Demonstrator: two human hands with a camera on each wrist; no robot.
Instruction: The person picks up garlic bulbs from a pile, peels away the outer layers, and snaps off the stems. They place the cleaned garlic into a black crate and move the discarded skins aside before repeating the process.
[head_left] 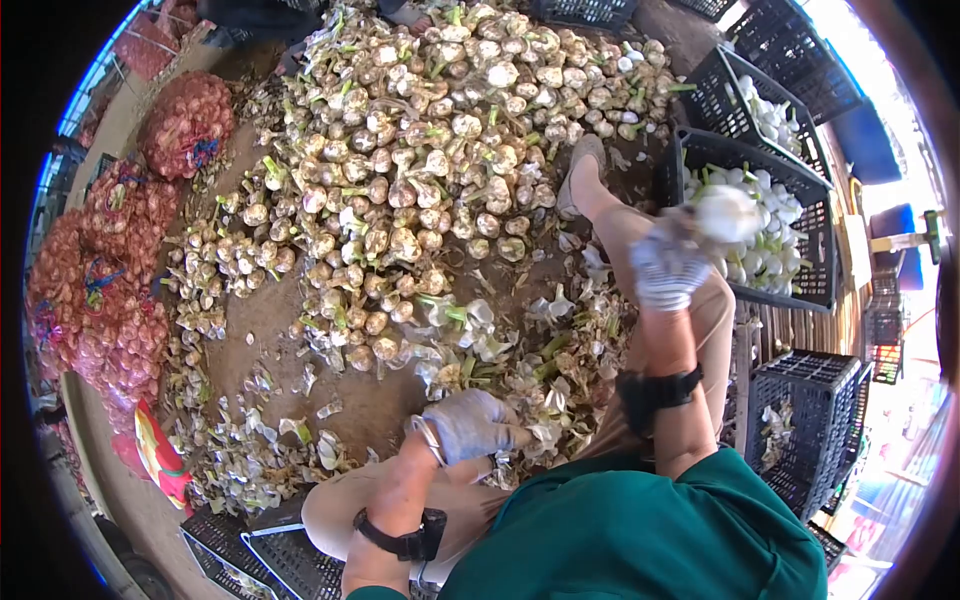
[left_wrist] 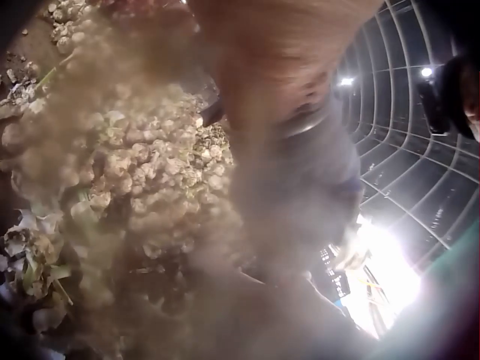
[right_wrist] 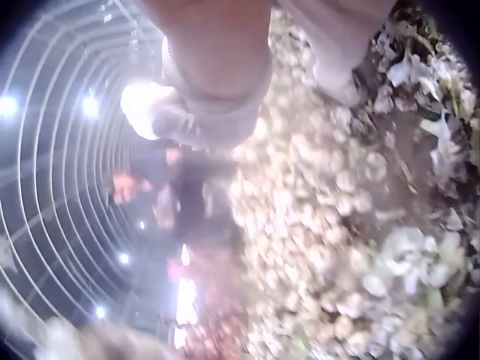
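The right hand (head_left: pixel 668 268), in a dotted glove, holds a white peeled garlic bulb (head_left: pixel 727 212) — blurred — in its fingers above the black crate (head_left: pixel 790 290) at the right. The left hand (head_left: pixel 472 424) grips pale garlic husks (head_left: pixel 545 432) at lower centre.

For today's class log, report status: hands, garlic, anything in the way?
Right hand holds a peeled bulb over the crate. Left hand low, grip on husks by the knee. Garlic pile ahead, nothing blocking the crate.
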